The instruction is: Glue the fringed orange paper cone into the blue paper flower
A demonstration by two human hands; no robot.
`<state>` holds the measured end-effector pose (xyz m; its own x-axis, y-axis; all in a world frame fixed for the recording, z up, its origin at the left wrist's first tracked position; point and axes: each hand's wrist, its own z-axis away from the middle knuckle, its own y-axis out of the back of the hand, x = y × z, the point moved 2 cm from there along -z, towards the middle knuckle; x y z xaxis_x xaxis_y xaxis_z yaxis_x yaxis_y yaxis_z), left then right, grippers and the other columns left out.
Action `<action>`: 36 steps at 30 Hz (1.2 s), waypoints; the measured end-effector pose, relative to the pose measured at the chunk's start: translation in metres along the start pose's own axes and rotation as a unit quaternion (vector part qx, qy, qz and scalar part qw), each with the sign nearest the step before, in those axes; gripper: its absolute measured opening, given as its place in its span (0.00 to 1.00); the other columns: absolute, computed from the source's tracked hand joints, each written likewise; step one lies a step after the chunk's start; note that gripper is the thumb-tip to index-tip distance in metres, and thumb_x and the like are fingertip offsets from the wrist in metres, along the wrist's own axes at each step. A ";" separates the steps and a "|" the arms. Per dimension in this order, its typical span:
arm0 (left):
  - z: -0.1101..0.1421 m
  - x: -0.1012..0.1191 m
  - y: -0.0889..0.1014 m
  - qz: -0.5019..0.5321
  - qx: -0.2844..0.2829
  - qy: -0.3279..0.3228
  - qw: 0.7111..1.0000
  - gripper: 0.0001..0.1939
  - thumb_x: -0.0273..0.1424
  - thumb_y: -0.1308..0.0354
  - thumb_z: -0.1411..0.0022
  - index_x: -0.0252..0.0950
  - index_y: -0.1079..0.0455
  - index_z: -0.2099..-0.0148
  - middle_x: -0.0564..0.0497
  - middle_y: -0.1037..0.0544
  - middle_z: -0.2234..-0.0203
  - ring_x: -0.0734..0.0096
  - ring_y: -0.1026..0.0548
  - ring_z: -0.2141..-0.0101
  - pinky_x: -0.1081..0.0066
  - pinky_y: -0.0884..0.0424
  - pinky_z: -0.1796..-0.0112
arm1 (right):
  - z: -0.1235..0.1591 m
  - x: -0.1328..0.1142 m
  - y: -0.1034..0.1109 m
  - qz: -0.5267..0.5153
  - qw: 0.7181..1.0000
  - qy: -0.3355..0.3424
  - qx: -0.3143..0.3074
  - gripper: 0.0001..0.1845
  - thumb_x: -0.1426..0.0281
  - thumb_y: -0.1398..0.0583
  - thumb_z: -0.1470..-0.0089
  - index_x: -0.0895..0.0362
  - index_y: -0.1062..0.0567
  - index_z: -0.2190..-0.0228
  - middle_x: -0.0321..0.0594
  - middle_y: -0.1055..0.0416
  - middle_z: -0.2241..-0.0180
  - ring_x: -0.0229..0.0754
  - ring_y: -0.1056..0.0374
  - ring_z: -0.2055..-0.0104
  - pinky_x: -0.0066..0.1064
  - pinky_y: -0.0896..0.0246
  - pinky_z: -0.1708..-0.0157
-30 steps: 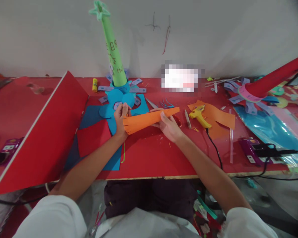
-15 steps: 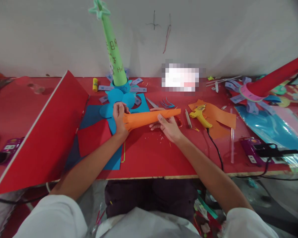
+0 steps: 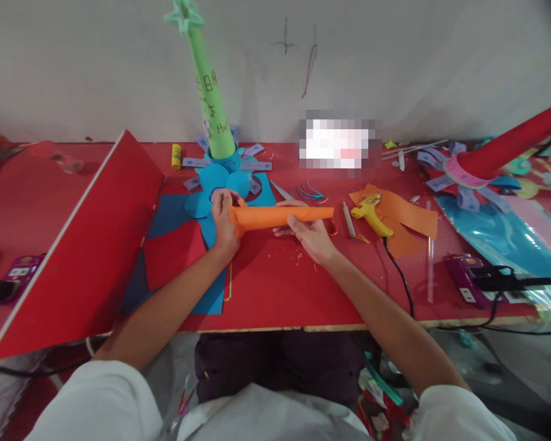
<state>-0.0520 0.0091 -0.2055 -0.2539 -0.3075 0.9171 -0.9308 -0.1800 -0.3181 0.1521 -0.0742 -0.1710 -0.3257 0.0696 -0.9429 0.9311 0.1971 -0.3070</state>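
Note:
An orange paper cone lies level between my hands above the red table, its narrow end pointing right. My left hand is closed on the wide end, where the edge is cut into tabs folded outward. Around the narrower half, my right hand grips with the thumb on the near side and fingers behind. Scissors lie partly hidden behind the cone, with an orange-red handle and a blade showing. Blue paper petals sit just behind my left hand, at the foot of a tall green paper cone.
A red board stands tilted at left. Red paper lies on blue sheets. At right are a yellow glue gun with its cord, orange paper scraps, a purple power socket and a red cone.
The orange cone has turned slightly, its wide end now showing an outward-bent tab near the left fingers. My right hand has shifted a little left along it.

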 end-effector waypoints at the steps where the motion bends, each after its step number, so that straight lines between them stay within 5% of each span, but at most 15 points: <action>1: 0.000 -0.001 0.000 -0.001 -0.014 0.006 1.000 0.28 0.63 0.34 0.31 0.45 0.31 0.62 0.51 0.26 0.68 0.65 0.26 0.69 0.64 0.25 0.66 | 0.000 0.000 0.000 0.003 1.000 0.002 -0.002 0.33 0.43 0.26 0.41 0.47 0.20 0.43 0.40 0.17 0.53 0.44 0.16 0.62 0.44 0.11 0.53; 11: 0.004 0.001 -0.010 0.088 -0.085 0.102 0.987 0.32 0.63 0.45 0.24 0.39 0.20 0.56 0.41 0.13 0.55 0.57 0.14 0.53 0.62 0.18 0.55 | 0.000 0.000 0.000 0.052 0.998 0.033 -0.015 0.32 0.41 0.28 0.39 0.47 0.19 0.43 0.44 0.21 0.42 0.43 0.18 0.56 0.43 0.12 0.50; 15: 0.004 0.004 -0.010 0.086 -0.041 0.064 0.993 0.28 0.62 0.38 0.27 0.41 0.20 0.56 0.42 0.14 0.55 0.56 0.16 0.52 0.61 0.20 0.50 | 0.002 -0.004 0.000 0.070 0.996 0.058 0.006 0.31 0.41 0.29 0.38 0.45 0.19 0.42 0.43 0.22 0.40 0.43 0.18 0.57 0.43 0.12 0.49; 20: 0.000 0.000 0.001 0.065 0.013 0.014 0.998 0.21 0.50 0.22 0.38 0.43 0.25 0.61 0.53 0.24 0.65 0.69 0.25 0.65 0.71 0.27 0.62 | 0.003 -0.008 -0.001 0.089 0.992 0.093 0.008 0.28 0.43 0.30 0.35 0.44 0.19 0.42 0.44 0.23 0.39 0.46 0.19 0.50 0.46 0.13 0.46; 25: 0.000 -0.004 0.001 0.050 -0.026 0.031 0.998 0.16 0.37 0.21 0.45 0.41 0.24 0.61 0.54 0.24 0.66 0.72 0.26 0.66 0.75 0.28 0.65 | 0.004 -0.007 0.000 0.093 0.989 0.109 0.032 0.26 0.44 0.30 0.35 0.45 0.19 0.45 0.43 0.23 0.39 0.48 0.20 0.45 0.45 0.13 0.46; 32: 0.009 -0.003 -0.013 0.071 -0.087 0.087 0.990 0.17 0.36 0.19 0.51 0.41 0.21 0.62 0.52 0.19 0.64 0.72 0.24 0.66 0.75 0.29 0.68 | 0.006 -0.011 0.002 0.148 0.981 0.115 0.055 0.31 0.39 0.33 0.35 0.45 0.19 0.42 0.44 0.18 0.50 0.48 0.19 0.50 0.42 0.13 0.53; 36: 0.012 0.002 -0.015 0.069 -0.091 0.129 0.985 0.18 0.39 0.20 0.47 0.42 0.22 0.59 0.51 0.19 0.64 0.69 0.23 0.66 0.75 0.30 0.70 | 0.005 -0.014 0.005 0.168 0.970 0.151 0.088 0.32 0.39 0.33 0.35 0.45 0.20 0.41 0.45 0.18 0.52 0.50 0.20 0.47 0.45 0.16 0.46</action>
<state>-0.0356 -0.0004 -0.2015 -0.4186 -0.0647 0.9058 -0.9081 0.0253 -0.4179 0.1622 -0.0790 -0.1603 -0.0075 0.3901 -0.9208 0.9980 -0.0548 -0.0313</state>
